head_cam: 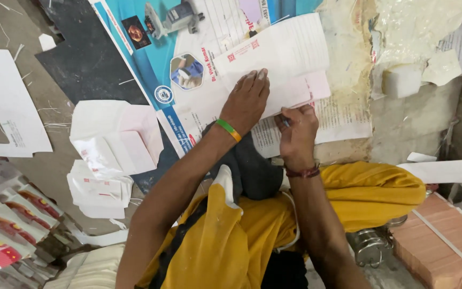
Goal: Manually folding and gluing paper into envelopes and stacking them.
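I note the left hand [247, 101] flat, fingers together, pressing a white paper envelope [279, 59]; the right hand [297, 131] pinches its lower edge

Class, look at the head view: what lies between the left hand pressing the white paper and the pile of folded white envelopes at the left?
A printed blue-and-white poster lies between the left hand and the envelope pile, under the white paper.

A: What printed packaging is visible?
B: A white paper envelope [274, 59] with small red marks lies top centre on a blue-and-white printed poster sheet [151, 59].
A: Anything else?
B: Folded white envelopes [114, 140] lie stacked at left; red-and-white printed packets [6, 225] fan out at bottom left.
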